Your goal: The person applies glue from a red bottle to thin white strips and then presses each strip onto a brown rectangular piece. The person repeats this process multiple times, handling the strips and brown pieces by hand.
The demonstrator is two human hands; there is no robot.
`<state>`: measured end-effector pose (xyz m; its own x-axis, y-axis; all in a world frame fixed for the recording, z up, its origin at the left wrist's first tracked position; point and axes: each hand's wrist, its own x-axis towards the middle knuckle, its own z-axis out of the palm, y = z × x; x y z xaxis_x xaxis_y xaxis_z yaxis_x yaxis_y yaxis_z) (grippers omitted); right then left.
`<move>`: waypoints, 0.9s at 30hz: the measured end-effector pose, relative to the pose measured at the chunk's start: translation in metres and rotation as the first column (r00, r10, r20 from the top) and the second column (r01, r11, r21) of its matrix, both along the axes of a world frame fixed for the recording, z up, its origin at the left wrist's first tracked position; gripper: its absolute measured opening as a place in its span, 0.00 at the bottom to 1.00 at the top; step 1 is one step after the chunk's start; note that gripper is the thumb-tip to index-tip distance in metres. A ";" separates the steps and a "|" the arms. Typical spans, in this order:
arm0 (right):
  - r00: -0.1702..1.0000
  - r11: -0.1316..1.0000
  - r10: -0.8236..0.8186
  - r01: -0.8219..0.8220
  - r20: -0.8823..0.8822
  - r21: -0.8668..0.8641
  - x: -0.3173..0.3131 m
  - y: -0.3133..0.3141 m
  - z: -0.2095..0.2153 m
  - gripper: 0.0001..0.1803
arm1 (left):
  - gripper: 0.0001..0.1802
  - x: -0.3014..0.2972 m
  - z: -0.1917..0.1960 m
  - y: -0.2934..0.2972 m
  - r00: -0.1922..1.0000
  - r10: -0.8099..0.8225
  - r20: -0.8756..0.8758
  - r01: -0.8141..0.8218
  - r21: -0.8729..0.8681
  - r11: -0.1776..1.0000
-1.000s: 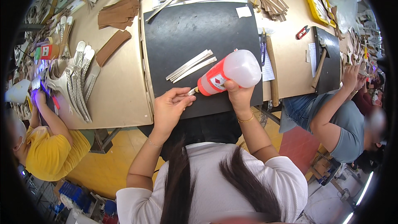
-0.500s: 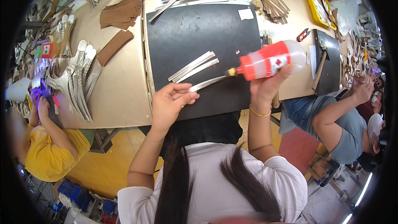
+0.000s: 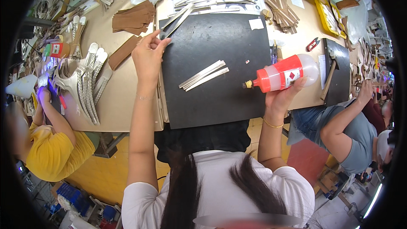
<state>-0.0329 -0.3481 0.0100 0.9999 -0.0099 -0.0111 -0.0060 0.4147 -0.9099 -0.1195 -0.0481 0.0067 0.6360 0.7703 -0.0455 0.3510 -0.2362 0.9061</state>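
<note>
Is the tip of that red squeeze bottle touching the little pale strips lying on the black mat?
Apart. The head view shows the red bottle in the right hand, its nozzle clear of the strips, with bare black mat between them.

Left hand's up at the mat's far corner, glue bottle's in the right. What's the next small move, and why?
Probably draw the left hand back with the strip it pinches onto the black mat, near the strips lying there. The right hand holds the glue bottle off the mat's right edge, nozzle pointing in.
</note>
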 end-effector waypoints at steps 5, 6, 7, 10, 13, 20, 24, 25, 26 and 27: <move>1.000 1.000 0.014 -0.014 0.004 -0.020 0.001 -0.001 0.005 0.47 | 0.21 -0.039 0.015 -0.020 0.968 -0.136 -0.213 0.182 0.218 0.959; 1.000 0.999 0.027 -0.027 0.005 -0.018 0.001 0.000 0.006 0.47 | 0.20 -0.049 0.017 -0.028 0.949 -0.230 -0.215 0.262 0.139 0.955; 0.999 0.999 0.040 -0.040 0.007 -0.014 0.001 0.001 0.006 0.47 | 0.19 -0.057 0.017 -0.037 0.933 -0.277 -0.231 0.304 0.092 0.948; 0.996 0.996 0.086 -0.086 0.002 -0.003 -0.001 0.003 0.007 0.47 | 0.15 -0.072 0.012 -0.055 0.912 -0.363 -0.191 0.385 0.099 0.917; 0.995 0.995 0.100 -0.100 -0.006 0.009 -0.003 0.004 0.007 0.47 | 0.11 -0.075 0.007 -0.059 0.920 -0.331 -0.210 0.367 0.163 0.916; 1.000 1.000 0.018 -0.018 0.024 -0.018 -0.003 -0.001 0.006 0.44 | 0.08 -0.072 0.009 -0.057 0.939 -0.309 -0.153 0.332 0.155 0.930; 0.999 1.000 -0.009 0.010 0.038 -0.025 -0.001 -0.005 0.004 0.44 | 0.06 -0.069 0.018 -0.058 0.968 -0.235 -0.086 0.237 0.021 0.971; 0.999 1.000 -0.003 0.004 0.041 -0.020 -0.001 -0.006 0.003 0.43 | 0.05 -0.070 0.022 -0.059 0.972 -0.227 -0.053 0.230 0.047 0.972; 0.999 1.000 -0.002 0.003 0.040 -0.021 -0.001 -0.007 0.002 0.43 | 0.05 -0.072 0.026 -0.061 0.975 -0.217 -0.040 0.219 0.048 0.975; 0.999 1.000 -0.013 0.014 0.043 -0.009 0.000 -0.007 0.002 0.43 | 0.05 -0.073 0.030 -0.064 0.979 -0.204 -0.013 0.204 0.055 0.977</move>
